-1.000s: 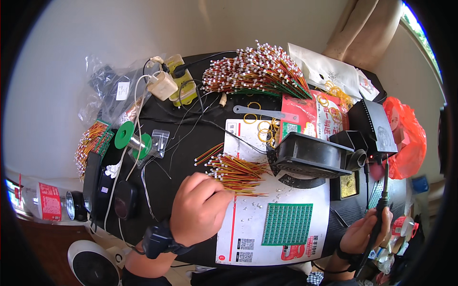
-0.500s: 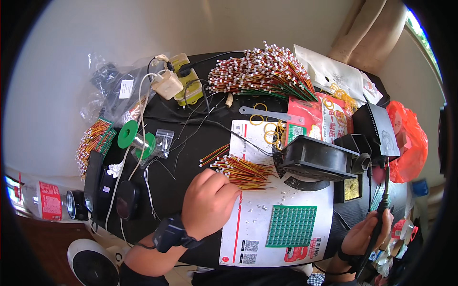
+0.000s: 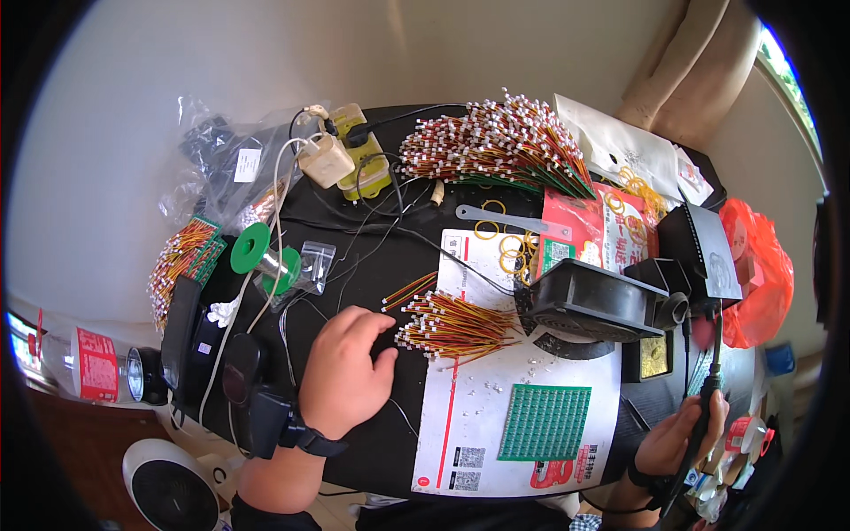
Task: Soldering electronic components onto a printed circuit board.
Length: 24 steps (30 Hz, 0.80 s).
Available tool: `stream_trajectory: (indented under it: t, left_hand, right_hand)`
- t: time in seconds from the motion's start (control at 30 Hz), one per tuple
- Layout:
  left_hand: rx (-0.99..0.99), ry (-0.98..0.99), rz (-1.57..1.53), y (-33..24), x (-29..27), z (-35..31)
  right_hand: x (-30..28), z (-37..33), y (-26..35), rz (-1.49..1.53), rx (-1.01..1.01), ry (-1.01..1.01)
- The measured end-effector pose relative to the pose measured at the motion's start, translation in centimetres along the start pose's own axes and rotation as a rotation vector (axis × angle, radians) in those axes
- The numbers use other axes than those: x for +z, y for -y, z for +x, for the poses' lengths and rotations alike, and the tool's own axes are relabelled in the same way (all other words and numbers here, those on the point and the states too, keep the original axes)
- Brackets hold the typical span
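Observation:
My left hand [image 3: 347, 372] is over the black table, left of a loose bundle of wires with white connectors [image 3: 456, 327]. Its thumb stands apart from the fingers, and I see nothing held in it. At the right edge of the table my right hand [image 3: 677, 438] grips the handle of a soldering iron [image 3: 712, 382], whose tip end points up and away. Between the hands a green circuit board panel [image 3: 544, 423] lies flat on a white printed sheet [image 3: 443, 425]. Small white bits are scattered on the sheet above the panel.
A black fan [image 3: 589, 301] stands beyond the panel, next to a black soldering station [image 3: 699, 252] and a tip-cleaner box [image 3: 655, 357]. A large wired-board pile [image 3: 500, 142] is at the back. Left are a solder spool [image 3: 251, 248], cables and a power strip [image 3: 365, 168].
My left hand has moved left off the wire bundle, and its thumb has parted from the fingers. The right hand keeps its hold on the soldering iron. The whole view has shifted slightly.

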<state>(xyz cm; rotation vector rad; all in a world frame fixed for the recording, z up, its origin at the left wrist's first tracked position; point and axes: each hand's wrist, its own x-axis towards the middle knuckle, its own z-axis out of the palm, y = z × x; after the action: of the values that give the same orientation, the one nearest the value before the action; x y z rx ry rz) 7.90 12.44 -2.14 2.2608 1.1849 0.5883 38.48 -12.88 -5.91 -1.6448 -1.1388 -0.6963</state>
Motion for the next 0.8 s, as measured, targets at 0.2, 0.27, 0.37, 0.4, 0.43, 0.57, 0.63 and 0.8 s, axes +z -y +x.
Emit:
stream_trajectory:
  t: [0.2, 0.27, 0.37, 0.4, 0.43, 0.57, 0.63, 0.8]
  left_hand:
    - [0.022, -0.028, 0.025, 0.0, 0.8, 0.1]
    - [0.023, -0.015, -0.007, -0.1, 1.1, 0.0]
    - [0.053, -0.019, -0.041, -0.3, 1.5, 0.0]
    - [0.07, -0.028, -0.024, -0.5, 1.4, 0.0]
    - [0.086, -0.036, -0.006, -0.7, 1.4, -0.1]
    - [0.219, -0.023, -0.051, -0.7, 1.5, 0.1]
    - [0.24, 0.011, -0.058, -1.0, 1.4, 0.1]
    - [0.164, -0.02, -0.096, -1.6, 1.2, -0.2]
  right_hand:
    - [1.3, 0.8, 1.4, -0.014, 0.055, -0.086]
    - [1.1, 0.8, 1.3, 0.001, 0.039, -0.056]
    - [0.3, 0.6, 0.6, -0.035, -0.019, -0.01]
    - [0.3, 0.6, 0.6, -0.048, -0.024, -0.011]
    - [1.0, 1.1, 1.4, -0.059, -0.006, -0.041]
    - [1.0, 0.9, 1.4, -0.107, 0.0, -0.058]
    - [1.0, 0.8, 1.1, -0.117, -0.004, -0.067]
    - [1.0, 0.8, 1.0, -0.021, 0.03, -0.087]
